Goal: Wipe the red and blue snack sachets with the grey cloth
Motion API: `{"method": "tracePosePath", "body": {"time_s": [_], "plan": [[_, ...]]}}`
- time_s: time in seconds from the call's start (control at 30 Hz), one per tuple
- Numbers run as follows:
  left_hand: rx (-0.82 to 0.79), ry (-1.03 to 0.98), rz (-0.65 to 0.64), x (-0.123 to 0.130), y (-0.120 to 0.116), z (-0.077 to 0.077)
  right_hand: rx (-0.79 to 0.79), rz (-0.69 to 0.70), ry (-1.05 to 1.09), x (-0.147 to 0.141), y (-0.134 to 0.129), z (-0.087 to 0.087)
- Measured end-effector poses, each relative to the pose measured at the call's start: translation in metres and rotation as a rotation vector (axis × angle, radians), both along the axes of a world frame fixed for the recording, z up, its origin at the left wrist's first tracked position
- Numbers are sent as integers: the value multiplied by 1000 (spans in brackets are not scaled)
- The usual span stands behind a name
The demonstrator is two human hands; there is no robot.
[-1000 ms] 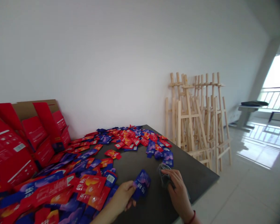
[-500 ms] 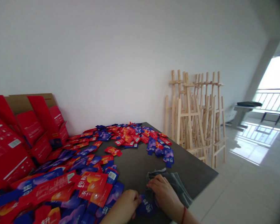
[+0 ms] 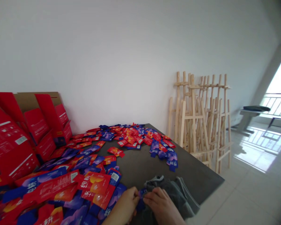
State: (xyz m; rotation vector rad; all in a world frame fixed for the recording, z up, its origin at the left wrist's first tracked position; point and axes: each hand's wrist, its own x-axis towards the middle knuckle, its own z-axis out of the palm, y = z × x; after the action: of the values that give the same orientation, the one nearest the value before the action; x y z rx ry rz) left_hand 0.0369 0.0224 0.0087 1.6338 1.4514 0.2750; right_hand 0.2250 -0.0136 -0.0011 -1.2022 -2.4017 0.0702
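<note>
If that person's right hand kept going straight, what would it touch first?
The right hand would probably meet the blue sachet at the left hand first, though depth is unclear.

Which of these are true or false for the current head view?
1. The left hand pinches a blue sachet. True.
2. The grey cloth lies on the floor. False: it lies on the dark table top, under the right hand.
3. Wooden easels stand beyond the table, against the wall. True.
4. The red cartons stand at the right of the view, near the window. False: they stand at the left of the view, beside the table.
</note>
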Motion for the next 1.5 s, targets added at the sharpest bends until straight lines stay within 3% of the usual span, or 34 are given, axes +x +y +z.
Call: {"method": "tracePosePath", "body": {"time_s": [0.1, 0.4, 0.5, 0.6, 0.7, 0.8, 0.93, 1.03, 1.13, 1.2, 1.37, 1.5], "plan": [[30, 15, -17, -1, 0, 2, -19, 53, -40, -4, -3, -3], [19, 48, -32, -3, 2, 0, -109, -211, 29, 54, 14, -3], [-31, 35, 10, -2, 4, -2, -101, -259, 45, 57, 15, 2], [-52, -6, 18, -2, 6, -5, -22, -164, 45, 37, 7, -2], [-42, -52, 7, -4, 7, -10, 143, 83, 16, 8, -1, -20], [-53, -96, -7, -6, 7, -13, 304, 148, 30, -7, -3, -37], [-96, -97, 4, -5, 6, -13, 123, 52, -11, 6, 0, -26], [-140, -110, 21, -2, 6, -15, -30, -79, 22, 27, 6, -8], [-163, -165, 19, -1, 8, -15, -99, -218, 50, 46, 19, -1], [-36, -154, 1, -3, 9, -12, -114, -296, 71, 56, 28, -1], [643, -10, -139, -17, 8, 7, -36, -366, 245, 69, 38, 13], [863, 136, -385, -22, 6, 18, 20, -345, 351, 54, 28, 32]]}}
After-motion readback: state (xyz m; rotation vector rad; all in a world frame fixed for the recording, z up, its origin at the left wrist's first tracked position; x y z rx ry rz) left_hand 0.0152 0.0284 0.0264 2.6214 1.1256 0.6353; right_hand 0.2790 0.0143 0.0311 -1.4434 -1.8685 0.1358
